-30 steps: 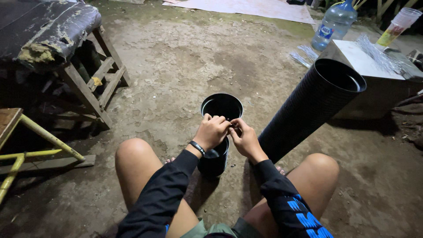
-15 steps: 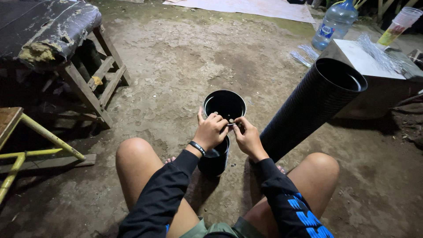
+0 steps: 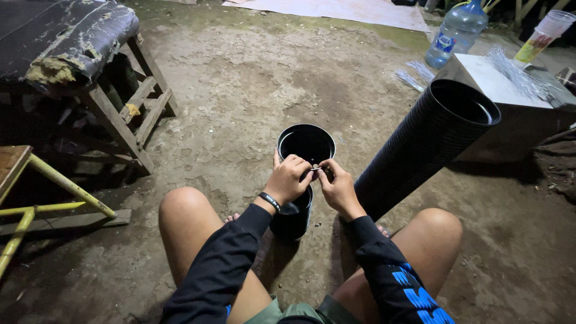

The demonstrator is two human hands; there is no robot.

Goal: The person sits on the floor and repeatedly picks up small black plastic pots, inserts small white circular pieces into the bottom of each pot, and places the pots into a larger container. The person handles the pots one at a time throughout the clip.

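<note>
Left hand (image 3: 288, 180) and right hand (image 3: 337, 187) pinching thin wire (image 3: 316, 170) at black mesh cylinder (image 3: 302, 180) rim | fastening seemingly midway, unfinished | larger mesh roll (image 3: 426, 141) untouched beside.

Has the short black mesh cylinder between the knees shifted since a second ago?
No. The short black mesh cylinder stands just left of the long black mesh roll as before; both hands stay at its rim.
</note>
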